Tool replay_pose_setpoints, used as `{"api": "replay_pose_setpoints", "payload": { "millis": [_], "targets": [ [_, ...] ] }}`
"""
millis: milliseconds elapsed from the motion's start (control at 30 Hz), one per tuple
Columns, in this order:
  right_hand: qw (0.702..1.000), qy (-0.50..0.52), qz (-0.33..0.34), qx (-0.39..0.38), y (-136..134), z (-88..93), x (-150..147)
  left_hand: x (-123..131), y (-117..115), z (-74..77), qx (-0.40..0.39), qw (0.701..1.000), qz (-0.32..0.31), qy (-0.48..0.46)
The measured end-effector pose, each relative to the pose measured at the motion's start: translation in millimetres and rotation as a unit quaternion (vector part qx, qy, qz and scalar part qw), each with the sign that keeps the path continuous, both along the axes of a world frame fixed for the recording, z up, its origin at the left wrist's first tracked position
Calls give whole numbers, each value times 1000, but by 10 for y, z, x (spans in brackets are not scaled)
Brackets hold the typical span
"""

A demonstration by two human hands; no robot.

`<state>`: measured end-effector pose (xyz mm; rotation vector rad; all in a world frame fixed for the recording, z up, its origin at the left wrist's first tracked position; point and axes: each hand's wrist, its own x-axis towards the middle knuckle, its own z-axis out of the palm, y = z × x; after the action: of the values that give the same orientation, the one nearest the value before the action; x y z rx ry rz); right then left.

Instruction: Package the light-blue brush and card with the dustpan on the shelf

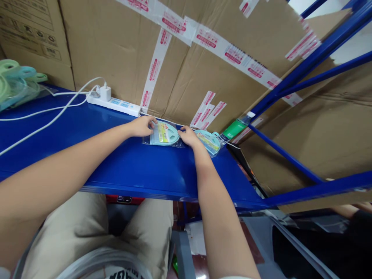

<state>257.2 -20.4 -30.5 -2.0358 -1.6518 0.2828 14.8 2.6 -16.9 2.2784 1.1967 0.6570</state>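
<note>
A light blue round item in a clear plastic bag (164,134) lies flat on the blue shelf (124,166). My left hand (143,126) pinches the bag's left edge, its fingers curled on the plastic. My right hand (187,136) grips the bag's right edge. A second bagged light blue item (209,141) lies just right of my right hand, overlapped by it.
A white power strip (114,104) with a plugged charger and white cables runs along the back left. Green and blue bagged items (17,81) are stacked at far left. Taped cardboard boxes (203,50) form the back wall. Blue rack beams (314,58) cross on the right. Another person's arm (353,210) shows at lower right.
</note>
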Motion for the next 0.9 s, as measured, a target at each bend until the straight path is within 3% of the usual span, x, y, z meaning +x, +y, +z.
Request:
{"api": "replay_pose_setpoints", "payload": {
  "millis": [100,167,300,433,900],
  "targets": [
    [1000,-2,0,2,9,-4,4,32,-43,40,110,994,1,3],
    [1000,-9,-2,2,4,8,-15,101,-103,58,151,988,-34,19],
    [1000,-17,0,-2,-31,47,-76,280,-214,35,135,980,-105,105],
    [1000,-17,14,1,-59,68,-110,345,-224,-10,125,973,-116,158],
    [998,-16,59,17,19,-7,-17,225,-150,-30,129,977,-109,127]
  ]
}}
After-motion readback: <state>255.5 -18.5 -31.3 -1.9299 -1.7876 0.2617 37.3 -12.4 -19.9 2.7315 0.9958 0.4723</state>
